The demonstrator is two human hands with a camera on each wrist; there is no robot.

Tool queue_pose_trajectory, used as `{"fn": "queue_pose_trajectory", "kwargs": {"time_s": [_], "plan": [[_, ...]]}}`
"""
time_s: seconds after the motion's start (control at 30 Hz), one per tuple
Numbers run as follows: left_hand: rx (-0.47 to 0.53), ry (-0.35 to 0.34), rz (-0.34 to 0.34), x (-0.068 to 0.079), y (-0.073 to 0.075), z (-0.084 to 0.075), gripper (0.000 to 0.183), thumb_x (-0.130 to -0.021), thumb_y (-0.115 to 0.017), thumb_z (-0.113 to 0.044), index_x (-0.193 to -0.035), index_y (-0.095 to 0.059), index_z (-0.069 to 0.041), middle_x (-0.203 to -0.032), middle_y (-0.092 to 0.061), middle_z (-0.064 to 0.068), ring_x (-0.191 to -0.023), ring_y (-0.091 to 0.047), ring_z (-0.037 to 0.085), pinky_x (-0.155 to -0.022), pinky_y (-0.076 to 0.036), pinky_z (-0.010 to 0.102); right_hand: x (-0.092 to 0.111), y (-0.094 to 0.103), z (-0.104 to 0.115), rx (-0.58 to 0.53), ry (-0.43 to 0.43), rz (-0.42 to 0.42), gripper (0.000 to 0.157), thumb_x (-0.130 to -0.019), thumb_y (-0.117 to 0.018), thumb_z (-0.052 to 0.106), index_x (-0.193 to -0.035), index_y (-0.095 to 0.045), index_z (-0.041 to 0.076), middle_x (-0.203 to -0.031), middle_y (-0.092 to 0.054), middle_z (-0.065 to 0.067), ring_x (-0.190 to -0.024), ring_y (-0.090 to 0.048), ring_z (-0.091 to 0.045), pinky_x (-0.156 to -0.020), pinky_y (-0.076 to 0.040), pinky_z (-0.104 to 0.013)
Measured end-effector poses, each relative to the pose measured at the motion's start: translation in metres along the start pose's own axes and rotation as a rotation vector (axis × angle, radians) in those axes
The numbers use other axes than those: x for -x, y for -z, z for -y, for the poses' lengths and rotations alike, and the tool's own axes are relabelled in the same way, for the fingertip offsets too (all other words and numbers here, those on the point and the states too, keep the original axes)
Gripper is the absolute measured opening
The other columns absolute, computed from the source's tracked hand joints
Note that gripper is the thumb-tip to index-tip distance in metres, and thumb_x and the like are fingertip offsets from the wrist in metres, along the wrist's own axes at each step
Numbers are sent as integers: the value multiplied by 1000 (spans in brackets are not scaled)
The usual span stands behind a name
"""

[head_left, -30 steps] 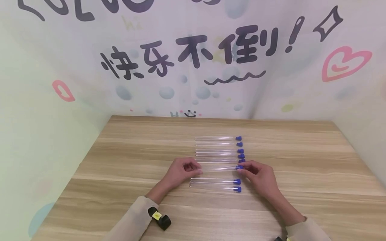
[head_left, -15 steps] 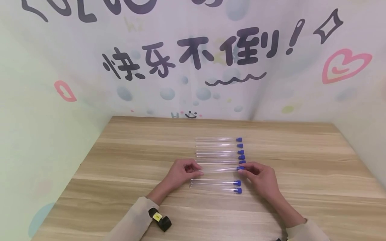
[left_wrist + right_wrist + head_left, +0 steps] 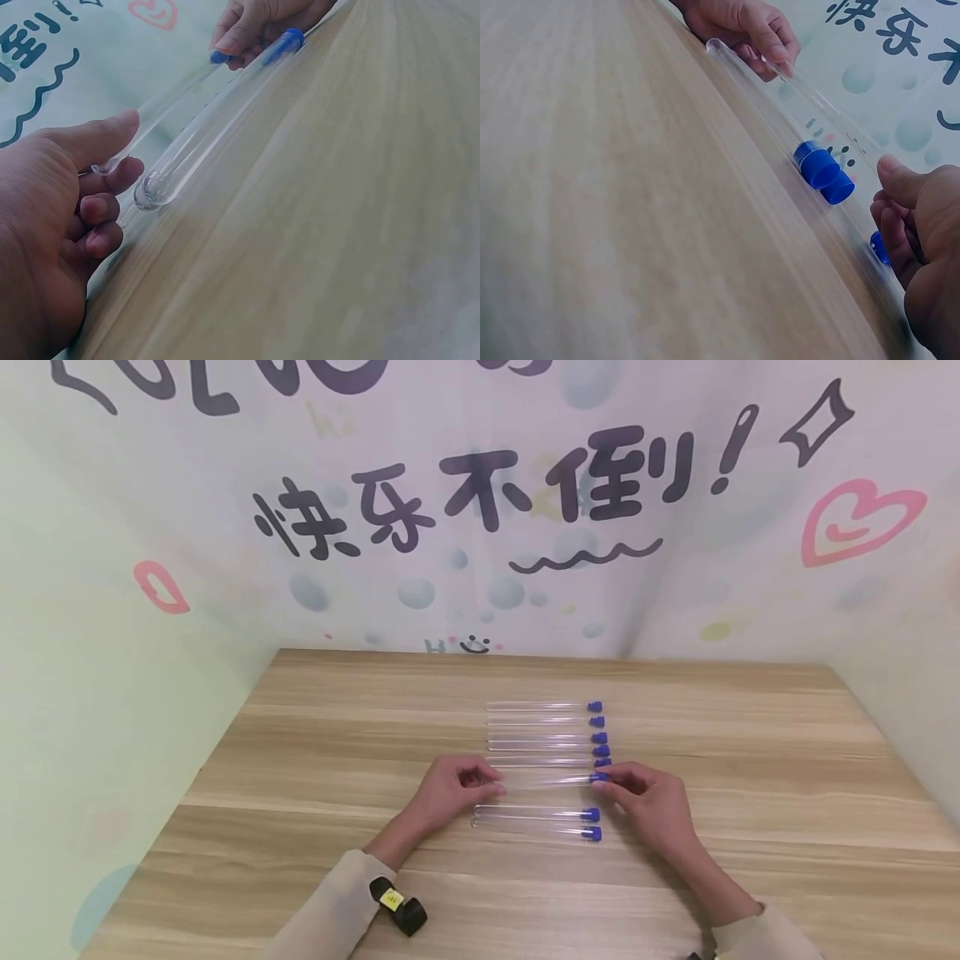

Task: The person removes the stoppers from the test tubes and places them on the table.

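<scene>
A clear test tube (image 3: 551, 781) is held level between my two hands, raised above the table in both wrist views. My left hand (image 3: 450, 785) pinches its rounded end between thumb and index finger. At the other end my right hand (image 3: 648, 797) pinches the blue stopper (image 3: 219, 57), which the right fingers mostly cover. Nearer to me lie two stoppered test tubes (image 3: 532, 812), side by side with blue caps (image 3: 817, 165) to the right. Beyond the held tube, several more tubes (image 3: 536, 742) lie in a row, a blue stopper (image 3: 600, 737) at the right end of each.
The wood-grain table (image 3: 300, 735) runs back to a white curtain (image 3: 390, 593) printed with dark lettering and bubbles. Pale walls stand at the left and right. A black strap (image 3: 397, 906) with a yellow label sits on the left sleeve.
Both hands keep their pinch on the test tube and stay nearly still. The whole head view shifts slightly; the tubes on the table stay in place.
</scene>
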State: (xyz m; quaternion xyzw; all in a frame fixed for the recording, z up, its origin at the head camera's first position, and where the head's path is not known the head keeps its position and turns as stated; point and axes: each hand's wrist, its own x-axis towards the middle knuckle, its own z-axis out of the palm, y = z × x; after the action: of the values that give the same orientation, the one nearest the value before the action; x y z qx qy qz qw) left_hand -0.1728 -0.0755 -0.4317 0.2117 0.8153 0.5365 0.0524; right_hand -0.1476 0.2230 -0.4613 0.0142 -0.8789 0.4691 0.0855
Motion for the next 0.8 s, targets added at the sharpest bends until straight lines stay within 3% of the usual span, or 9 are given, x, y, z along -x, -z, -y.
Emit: {"fn": "queue_pose_trajectory", "kwargs": {"time_s": [0.17,0.27,0.4,0.53,0.63,0.8], "plan": [[3,23,-56,-6,-6,26,12,-83,-76,-13,-93,-74,-8,-75,-64,0,-64,-50,12,-57,-40,21,1,0,0,-37,1,27,23,-77,-80,30,-94,-74,15,-90,-71,2,-78,-62,-13,-65,-49,-22],[14,18,-82,-8,-7,34,12,-84,-75,-20,-93,-75,-13,-76,-64,-3,-64,-50,12,-56,-40,22,1,0,0,-81,11,60,22,-78,-80,27,-95,-74,15,-94,-71,1,-83,-64,-13,-69,-50,-23],[19,-12,-96,-9,-6,38,12,-84,-75,-25,-93,-75,-17,-76,-64,-5,-64,-51,12,-56,-41,22,2,2,1,-130,37,101,21,-78,-79,24,-95,-74,14,-95,-71,1,-85,-65,-13,-73,-51,-23],[14,-15,-92,-6,-3,23,13,-86,-73,-16,-96,-74,-8,-78,-66,2,-66,-51,15,-58,-40,21,2,3,1,-163,47,133,20,-77,-80,22,-94,-74,14,-92,-72,2,-83,-66,-14,-72,-51,-24],[11,-8,-89,-6,-3,22,13,-86,-71,-11,-97,-73,-4,-80,-66,7,-67,-51,18,-58,-40,21,2,3,1,-176,44,147,20,-76,-81,21,-92,-74,13,-90,-72,2,-81,-66,-15,-71,-51,-24],[29,-28,-107,-10,-6,39,13,-85,-73,-17,-96,-74,-9,-79,-66,1,-65,-51,15,-57,-40,21,2,3,1,-190,36,160,20,-76,-81,21,-92,-74,12,-91,-72,1,-81,-67,-15,-72,-52,-25]]}}
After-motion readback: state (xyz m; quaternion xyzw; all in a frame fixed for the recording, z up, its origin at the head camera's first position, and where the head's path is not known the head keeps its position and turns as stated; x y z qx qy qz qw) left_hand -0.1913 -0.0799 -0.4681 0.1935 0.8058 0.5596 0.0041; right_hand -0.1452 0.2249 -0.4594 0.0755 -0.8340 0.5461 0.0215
